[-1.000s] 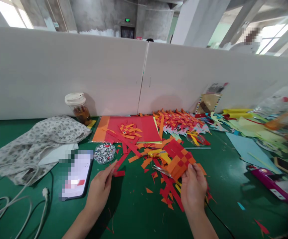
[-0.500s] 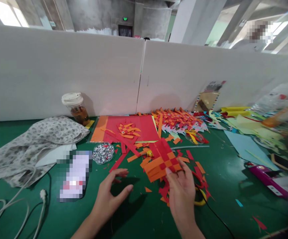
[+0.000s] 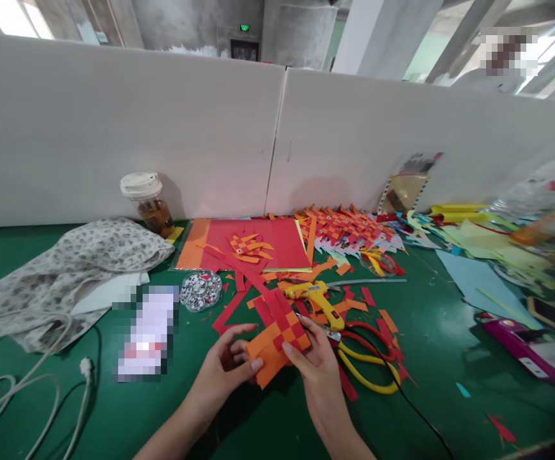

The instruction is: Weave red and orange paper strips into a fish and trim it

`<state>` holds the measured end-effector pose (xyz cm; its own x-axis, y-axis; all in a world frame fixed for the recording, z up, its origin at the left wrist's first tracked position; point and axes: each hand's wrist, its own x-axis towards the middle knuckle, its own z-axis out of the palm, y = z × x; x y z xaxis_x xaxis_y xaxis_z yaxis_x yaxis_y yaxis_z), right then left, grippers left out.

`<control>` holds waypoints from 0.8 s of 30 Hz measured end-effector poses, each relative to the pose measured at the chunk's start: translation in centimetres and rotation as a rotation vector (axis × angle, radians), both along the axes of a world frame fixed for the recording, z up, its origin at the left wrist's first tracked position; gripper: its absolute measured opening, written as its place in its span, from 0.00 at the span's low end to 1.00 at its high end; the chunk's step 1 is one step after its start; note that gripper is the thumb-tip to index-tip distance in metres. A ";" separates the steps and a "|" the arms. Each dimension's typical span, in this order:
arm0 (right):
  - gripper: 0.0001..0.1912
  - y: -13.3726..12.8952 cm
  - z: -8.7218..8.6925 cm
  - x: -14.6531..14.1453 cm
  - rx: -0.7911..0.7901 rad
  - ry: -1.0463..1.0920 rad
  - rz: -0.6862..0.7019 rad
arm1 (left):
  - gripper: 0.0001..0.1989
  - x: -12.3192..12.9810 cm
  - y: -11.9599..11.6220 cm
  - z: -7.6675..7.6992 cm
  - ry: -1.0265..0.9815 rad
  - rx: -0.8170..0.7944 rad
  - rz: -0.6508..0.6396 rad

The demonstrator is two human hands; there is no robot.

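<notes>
Both hands hold a woven piece of red and orange paper strips [image 3: 280, 329], checkered in its middle with loose strip ends. My left hand [image 3: 227, 364] pinches its lower left orange end between thumb and fingers. On its right side, my right hand [image 3: 318, 364] grips it with the thumb on top. Just beyond the right hand lie a yellow glue gun [image 3: 315, 297] and scissors with red and yellow handles [image 3: 368, 377]. Red and orange paper scraps [image 3: 354, 303] are scattered around them. A finished woven paper fish [image 3: 248, 246] rests on red paper sheets [image 3: 289, 246].
A pile of woven fish [image 3: 344, 227] lies along the white partition [image 3: 186, 140]. At left are a lidded drink cup [image 3: 147, 204], a patterned cloth [image 3: 80, 268], a phone [image 3: 147, 335], a dish of googly eyes [image 3: 200, 291] and cables [image 3: 83, 399]. A purple device [image 3: 521, 348] sits right.
The woven paper has moved left and down in my right hand. My left hand, empty before, has taken hold of its orange end. The glue gun and scissors have come into fuller view.
</notes>
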<state>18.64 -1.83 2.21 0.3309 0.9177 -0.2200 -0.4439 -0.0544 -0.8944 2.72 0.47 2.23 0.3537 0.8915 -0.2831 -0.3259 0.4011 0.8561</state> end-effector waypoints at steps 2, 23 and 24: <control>0.28 0.1 0.0 0.1 -0.011 0.026 0.000 | 0.24 0.0 -0.1 -0.1 0.000 0.007 0.014; 0.19 -0.4 -0.4 0.4 0.019 -0.147 -0.083 | 0.14 -0.2 -0.5 0.0 0.182 0.099 -0.063; 0.19 -0.4 -0.4 0.4 0.017 -0.161 -0.090 | 0.13 -0.1 -0.5 0.2 0.200 0.086 -0.060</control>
<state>19.08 -2.28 1.85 0.4419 0.8858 -0.1418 -0.2973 -0.0045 -0.9548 2.63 -0.05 2.41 0.3518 0.8943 -0.2765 -0.1240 0.3373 0.9332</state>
